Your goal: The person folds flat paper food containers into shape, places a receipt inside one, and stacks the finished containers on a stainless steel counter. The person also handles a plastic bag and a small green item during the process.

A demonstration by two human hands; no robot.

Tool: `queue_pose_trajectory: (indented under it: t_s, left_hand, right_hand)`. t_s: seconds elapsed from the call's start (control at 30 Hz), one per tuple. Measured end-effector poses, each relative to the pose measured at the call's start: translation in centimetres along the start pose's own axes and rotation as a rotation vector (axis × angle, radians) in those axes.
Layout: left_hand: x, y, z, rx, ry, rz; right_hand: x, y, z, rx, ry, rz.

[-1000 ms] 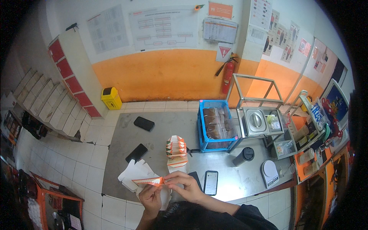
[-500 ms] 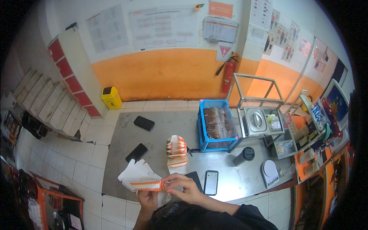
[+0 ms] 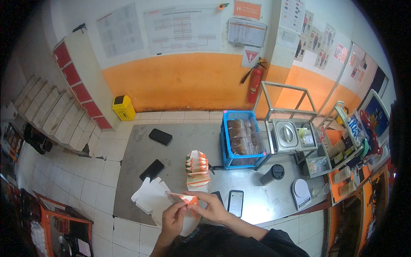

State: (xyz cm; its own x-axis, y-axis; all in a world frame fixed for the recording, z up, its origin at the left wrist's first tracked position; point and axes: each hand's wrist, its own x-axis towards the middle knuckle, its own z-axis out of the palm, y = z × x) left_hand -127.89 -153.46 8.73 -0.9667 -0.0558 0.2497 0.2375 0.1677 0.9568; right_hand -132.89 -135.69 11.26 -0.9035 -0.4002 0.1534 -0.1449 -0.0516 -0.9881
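Close to my body, above the table's front edge, both hands hold a small orange-and-white paper carton [image 3: 189,200]. My left hand [image 3: 172,219] pinches its near left side, fingers closed. My right hand [image 3: 210,207] is closed round its right side, fingers over the top edge. Left of my hands lie unfolded white carton blanks [image 3: 150,196], overlapping in a loose pile. Just beyond my hands stands a row of nested folded cartons [image 3: 197,165] with orange-and-white zigzag edges. The carton's underside is hidden by my fingers.
On the steel table [image 3: 128,171] lie two dark phones [image 3: 160,136] at the left and a lit phone [image 3: 235,203] at the right. A blue crate [image 3: 243,158] of bagged brown food stands behind. Farther right are a dark tumbler [image 3: 272,174] and a white scale [image 3: 301,193].
The carton has turned from lying lengthwise to a tilted, more folded shape and shifted right. My left hand has risen beside it; my right hand now wraps its right side.
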Motion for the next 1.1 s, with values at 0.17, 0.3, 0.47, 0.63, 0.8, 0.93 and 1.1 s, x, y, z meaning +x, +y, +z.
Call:
queue_pose_trajectory:
  t_s: [0.17, 0.3, 0.47, 0.63, 0.8, 0.93, 1.1]
  left_hand:
    - [1.1, 1.3, -0.1, 0.153, 0.357, 0.145]
    - [1.7, 0.9, -2.1, 0.083, 0.116, 0.145]
    - [0.9, -0.7, -2.7, -0.217, 0.163, 0.032]
    - [0.7, -2.7, -2.8, -0.207, -0.003, -0.058]
    - [0.0, -4.7, -1.1, -0.066, -0.059, -0.205]
    - [1.0, -6.3, 0.3, -0.02, 0.044, -0.015]
    - [2.1, -11.0, 2.1, 0.068, 0.077, 0.007]
  right_hand:
    - [-0.3, 0.6, -1.7, -0.207, 0.111, -0.064]
    - [-1.0, 1.6, -1.8, -0.153, -0.05, -0.151]
    - [-1.7, 3.5, -1.6, -0.241, -0.19, 0.02]
    - [-3.2, 5.2, -2.0, -0.268, 0.019, -0.063]
    - [-3.4, 6.3, -2.9, -0.227, 0.064, -0.038]
    - [-3.7, 7.1, -3.3, -0.292, 0.101, 0.161]
    - [-4.5, 9.0, -6.3, -0.488, 0.124, 0.281]
